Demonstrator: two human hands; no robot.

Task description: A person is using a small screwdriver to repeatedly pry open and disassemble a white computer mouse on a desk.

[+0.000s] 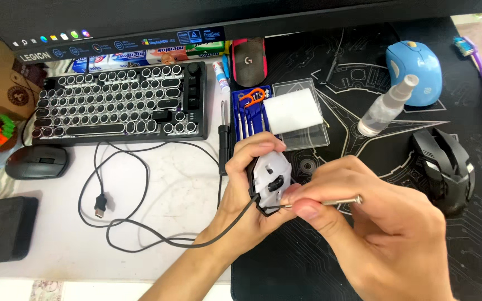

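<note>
Nearby, spray bottle [386, 106] beside black mouse [444, 167].

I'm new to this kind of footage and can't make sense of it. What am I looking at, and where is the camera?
The camera sits on a person's head, looking down at a desk. The left hand grips an opened wired mouse part, white inside. The right hand holds a thin metal tool with its tip at that part. Around them lie a round-key keyboard, a blue tool case, a spray bottle, a blue mouse and a black mouse shell.
</note>
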